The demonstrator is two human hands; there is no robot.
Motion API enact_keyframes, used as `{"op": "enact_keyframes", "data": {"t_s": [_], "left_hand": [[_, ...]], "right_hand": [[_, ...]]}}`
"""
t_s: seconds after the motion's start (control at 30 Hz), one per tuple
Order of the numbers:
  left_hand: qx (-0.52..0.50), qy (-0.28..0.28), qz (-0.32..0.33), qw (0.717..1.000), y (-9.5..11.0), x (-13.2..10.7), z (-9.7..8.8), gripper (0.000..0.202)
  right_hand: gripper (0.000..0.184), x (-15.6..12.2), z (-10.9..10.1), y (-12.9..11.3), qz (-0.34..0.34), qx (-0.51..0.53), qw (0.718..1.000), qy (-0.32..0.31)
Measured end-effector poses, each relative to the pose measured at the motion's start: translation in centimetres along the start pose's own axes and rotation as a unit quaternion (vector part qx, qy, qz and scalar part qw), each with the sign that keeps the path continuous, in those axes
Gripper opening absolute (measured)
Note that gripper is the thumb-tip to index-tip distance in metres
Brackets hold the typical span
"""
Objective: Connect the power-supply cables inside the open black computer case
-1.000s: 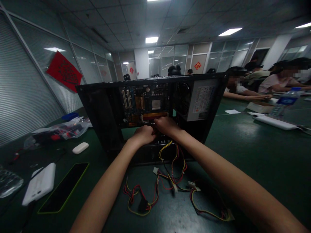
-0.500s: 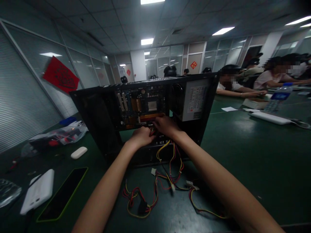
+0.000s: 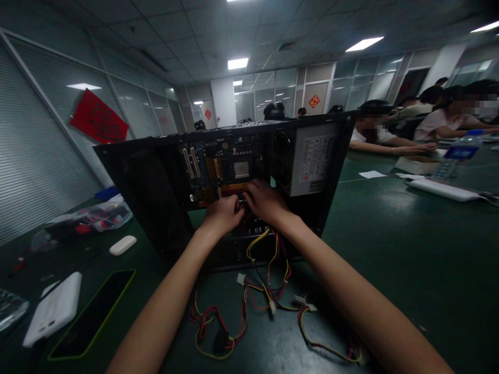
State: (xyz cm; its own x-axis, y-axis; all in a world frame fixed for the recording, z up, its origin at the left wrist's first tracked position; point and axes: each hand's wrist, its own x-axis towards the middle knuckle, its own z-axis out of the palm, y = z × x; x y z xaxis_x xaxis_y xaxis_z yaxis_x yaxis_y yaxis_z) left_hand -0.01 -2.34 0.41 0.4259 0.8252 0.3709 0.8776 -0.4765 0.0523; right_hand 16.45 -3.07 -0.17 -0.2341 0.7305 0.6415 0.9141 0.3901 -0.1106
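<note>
Fingers of the left hand [image 3: 223,213] and right hand [image 3: 265,201] curl close together at the lower edge of the motherboard [image 3: 228,167], inside the open case [image 3: 156,187]; whether they are clamped on anything, I cannot tell; loose wires [image 3: 268,259] spill onto the surface [image 3: 409,249] beneath the forearms, which could snag and yank them.

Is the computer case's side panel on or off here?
Off. The computer case is open toward the camera: motherboard and power supply show inside, and the left hand and right hand reach in.

Glass walls [image 3: 128,109], ceiling lts [image 3: 237,63], prob. green tbl [image 3: 409,244]
</note>
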Motion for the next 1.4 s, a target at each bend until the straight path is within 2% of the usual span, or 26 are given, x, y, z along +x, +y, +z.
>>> {"op": "enact_keyframes", "data": {"t_s": [0.1, 0.2, 0.33, 0.53, 0.63, 0.73, 0.83, 0.97, 1.27, 1.4], "left_hand": [[0.008, -0.026, 0.060, 0.998, -0.5, 0.1, 0.4, 0.018], [-0.014, -0.044, 0.105, 0.993, -1.1, 0.4, 0.8, 0.015], [-0.059, -0.054, 0.136, 0.987, -1.3, 0.5, 0.7, 0.013], [-0.013, -0.060, 0.144, 0.988, -0.7, 0.0, 0.1, 0.021], [0.010, -0.095, 0.152, 0.984, -0.6, 0.1, 0.0, 0.021], [-0.004, -0.127, 0.172, 0.977, -0.4, 0.1, 0.0, 0.021], [-0.023, -0.130, 0.183, 0.974, -0.2, 0.2, -0.1, 0.027], [-0.027, -0.122, 0.182, 0.975, -0.3, 0.2, 0.1, 0.029], [-0.030, -0.123, 0.195, 0.973, -0.3, 0.2, 0.0, 0.029], [-0.037, -0.117, 0.188, 0.974, -0.5, 0.1, 0.2, 0.033]], "right_hand": [[0.024, -0.1, 0.7, 0.1, -0.093, 0.006, 0.995, -0.038], [0.028, -0.2, 0.9, 0.1, -0.125, 0.020, 0.989, -0.076], [0.030, -0.2, 0.3, -0.1, -0.103, 0.032, 0.988, -0.108], [0.034, -0.3, -0.3, -0.3, -0.033, 0.098, 0.973, -0.206], [0.039, -0.4, -0.2, -0.1, 0.001, 0.079, 0.954, -0.290], [0.038, -0.4, -0.1, 0.1, 0.016, 0.010, 0.921, -0.388], [0.033, -0.2, 0.1, 0.3, 0.012, -0.026, 0.897, -0.441], [0.025, -0.3, 0.5, 0.6, 0.018, -0.016, 0.888, -0.460], [0.018, -0.6, 1.4, 1.3, 0.029, 0.037, 0.896, -0.441], [0.024, -0.5, 1.1, 1.2, -0.015, 0.066, 0.899, -0.434]]}}
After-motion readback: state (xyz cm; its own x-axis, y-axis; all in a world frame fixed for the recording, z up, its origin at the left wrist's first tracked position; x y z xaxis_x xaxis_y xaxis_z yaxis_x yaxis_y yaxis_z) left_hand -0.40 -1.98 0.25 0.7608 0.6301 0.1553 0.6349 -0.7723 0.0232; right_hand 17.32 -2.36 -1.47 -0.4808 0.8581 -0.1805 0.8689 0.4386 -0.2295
